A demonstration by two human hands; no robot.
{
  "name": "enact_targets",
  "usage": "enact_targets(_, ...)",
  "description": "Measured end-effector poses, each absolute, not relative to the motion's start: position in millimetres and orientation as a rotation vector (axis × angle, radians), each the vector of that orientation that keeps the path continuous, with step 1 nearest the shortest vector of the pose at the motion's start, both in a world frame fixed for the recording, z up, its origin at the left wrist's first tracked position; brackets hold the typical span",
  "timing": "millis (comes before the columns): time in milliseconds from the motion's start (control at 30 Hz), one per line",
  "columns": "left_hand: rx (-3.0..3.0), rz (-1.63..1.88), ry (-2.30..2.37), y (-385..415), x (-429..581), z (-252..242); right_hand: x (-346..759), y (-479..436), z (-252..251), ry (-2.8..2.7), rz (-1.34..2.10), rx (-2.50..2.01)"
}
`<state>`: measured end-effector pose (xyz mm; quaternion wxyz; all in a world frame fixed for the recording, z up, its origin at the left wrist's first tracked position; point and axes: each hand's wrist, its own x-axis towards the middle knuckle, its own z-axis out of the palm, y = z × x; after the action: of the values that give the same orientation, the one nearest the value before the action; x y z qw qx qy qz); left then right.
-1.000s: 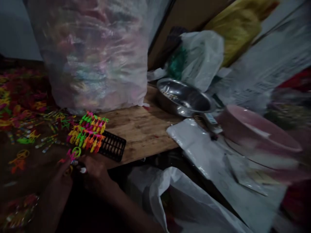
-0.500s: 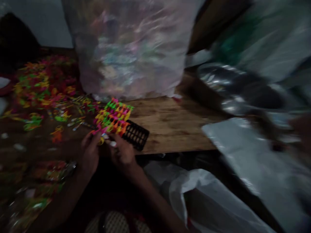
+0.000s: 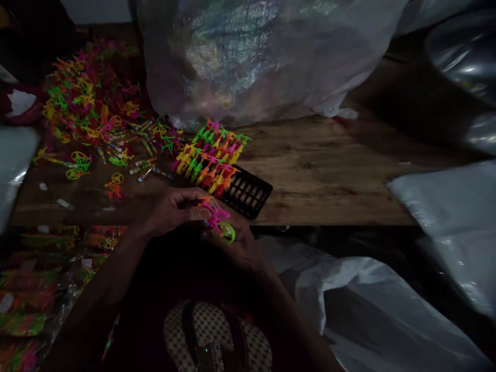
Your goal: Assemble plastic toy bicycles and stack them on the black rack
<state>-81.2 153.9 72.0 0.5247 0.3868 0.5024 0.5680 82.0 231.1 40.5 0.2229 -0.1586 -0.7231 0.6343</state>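
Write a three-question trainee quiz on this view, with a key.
1. Multiple choice: What colour is the round plastic ring next to the pink plastic piece held by the left hand? a) blue b) yellow-green c) white
2. True or false: The black slotted plastic tray has uncovered slots at its right end.
3. Fill in: In the picture, the loose heap of multicoloured plastic pieces lies to the ____ of the tray.

Key: 1. b; 2. true; 3. left

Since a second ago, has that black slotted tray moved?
No, not visibly: the black tray keeps its near corner close to the front edge of the wooden table; the camera's view itself has shifted.
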Motion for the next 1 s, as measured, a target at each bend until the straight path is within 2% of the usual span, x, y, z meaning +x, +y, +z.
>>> enact_targets(133, 0.984, 1.243, 1.011, 156.3, -86.9, 66.5, 97.7, 226.9, 49.1, -2.157, 1.448, -0.175)
enact_targets(200, 0.898, 1.309, 1.038, 154.5, -88.2, 67.7, 107.3, 230.6, 46.8, -2.2, 1.242, -0.239)
enact_targets(333, 0.81, 1.758, 1.532, 155.2, -82.1, 77.9, 120.3, 253.6, 22.7, -2.132, 0.798, -0.605)
enact_targets(400, 0.953, 1.809, 1.742, 161.4, -75.9, 83.2, 119.0, 266.6, 8.4, -2.09, 0.695, -0.693)
enact_targets(600, 2.019, 1.32, 2.045, 202.9, -74.5, 84.8, 95.4, 300.9, -4.0, -2.088, 0.642, -0.669)
enact_targets(800, 2.199, 0.853, 2.243, 237.8, -85.3, 62.0, 77.7, 343.1, 1.0, -2.092, 0.675, -0.572)
enact_targets(1000, 2.252, 0.843, 2.271, 240.0, -80.9, 54.4, 60.0, 364.6, 0.2, -2.126, 0.874, -0.616)
